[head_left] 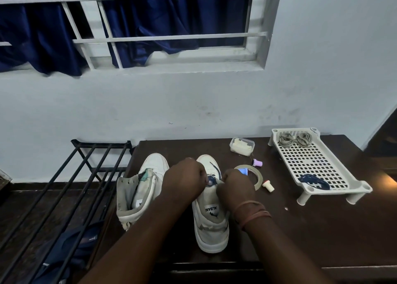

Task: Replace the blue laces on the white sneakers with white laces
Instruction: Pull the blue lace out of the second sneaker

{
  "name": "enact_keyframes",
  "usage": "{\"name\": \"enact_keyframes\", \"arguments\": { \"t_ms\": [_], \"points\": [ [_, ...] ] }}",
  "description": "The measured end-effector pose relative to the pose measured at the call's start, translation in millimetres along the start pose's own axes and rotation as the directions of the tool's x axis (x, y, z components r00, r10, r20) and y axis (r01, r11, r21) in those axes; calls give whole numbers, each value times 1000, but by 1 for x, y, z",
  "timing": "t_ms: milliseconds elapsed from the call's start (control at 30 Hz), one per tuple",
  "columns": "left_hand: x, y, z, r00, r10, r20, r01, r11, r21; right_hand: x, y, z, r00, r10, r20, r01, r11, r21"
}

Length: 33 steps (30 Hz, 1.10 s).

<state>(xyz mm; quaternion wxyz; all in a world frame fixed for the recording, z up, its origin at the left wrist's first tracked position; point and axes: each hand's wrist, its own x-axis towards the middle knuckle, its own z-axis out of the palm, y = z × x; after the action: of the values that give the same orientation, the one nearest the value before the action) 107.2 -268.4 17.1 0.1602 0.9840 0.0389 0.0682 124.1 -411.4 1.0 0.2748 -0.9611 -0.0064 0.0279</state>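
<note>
Two white sneakers stand on the dark table, toes pointing away from me. The left sneaker [141, 189] has no lace in it. The right sneaker [211, 223] still carries a blue lace [211, 177] over its tongue. My left hand [183, 179] and my right hand [235, 188] are both curled over that shoe's eyelets and pinch the blue lace between them. Two coiled white laces [295, 139] lie at the far end of a white perforated tray [318, 167]. A bundled blue lace [313, 181] lies at the tray's near end.
A roll of tape [256, 176], a small pink cap [257, 162], a cream stopper [268, 186] and a clear lidded box [241, 146] lie right of the shoes. A black metal rack [71, 189] stands left of the table, with dark blue cloth [73, 247] below it.
</note>
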Motion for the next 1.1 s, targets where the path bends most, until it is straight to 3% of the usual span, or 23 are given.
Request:
{"name": "enact_keyframes", "arguments": {
  "t_ms": [67,133,167,233,300,333,367,400,433,467,500,533,567,600,667,733,833,933,1100],
  "points": [
    [3,3,-7,996,-28,-81,19,994,-110,0,0,0,1000,1,7,-1,1000,2],
    [8,3,-11,990,-96,-105,44,906,-420,0,1,1,1000,-2,8,2,1000,3],
    [8,3,-12,983,-165,-75,79,763,-642,0,1,1,1000,-4,5,4,1000,1],
    [8,3,-14,966,-238,97,163,276,-947,-1,1,2,1000,-8,-6,8,1000,-8],
    [7,4,-19,949,-203,243,204,-198,-959,0,1,4,1000,-25,-14,24,1000,-18],
    [7,1,-22,939,-199,279,190,-376,-907,0,1,4,999,-32,-19,31,999,-24],
    [9,-4,-25,927,-221,303,164,-489,-857,-1,1,4,999,-32,-16,31,999,-28],
    [11,-8,-29,913,-254,319,145,-529,-836,0,2,4,999,-36,-13,36,999,-25],
    [14,-13,-31,901,-308,307,149,-444,-884,1,3,4,999,-47,-9,47,998,-31],
    [15,-16,-34,891,-377,253,180,-218,-959,0,3,4,998,-63,-12,63,997,-50],
    [14,-19,-34,882,-441,167,239,113,-965,-2,1,3,994,-103,-28,100,991,-90],
    [13,-20,-32,874,-482,57,287,419,-861,-3,-1,3,978,-194,-74,181,971,-158],
    [9,-19,-29,873,-484,-67,300,639,-708,-4,-4,5,943,-311,-117,278,932,-232],
    [6,-17,-25,883,-441,-161,292,784,-548,-6,-7,7,898,-416,-143,371,891,-263],
    [4,-12,-11,923,-299,-243,241,940,-243,-11,-16,10,819,-566,-93,529,807,-262],
    [3,-7,1,954,-228,-194,217,973,-76,-15,-20,14,804,-595,0,581,785,-214],
    [-2,-2,3,960,-266,-92,225,922,-317,-9,-11,15,849,-527,46,523,822,-226],
    [-6,0,3,943,-294,159,333,784,-524,-6,-4,10,872,-487,51,487,851,-199],
    [-7,-3,-3,912,-281,300,409,692,-594,-4,-10,15,894,-447,10,435,863,-258]
  ]
}}
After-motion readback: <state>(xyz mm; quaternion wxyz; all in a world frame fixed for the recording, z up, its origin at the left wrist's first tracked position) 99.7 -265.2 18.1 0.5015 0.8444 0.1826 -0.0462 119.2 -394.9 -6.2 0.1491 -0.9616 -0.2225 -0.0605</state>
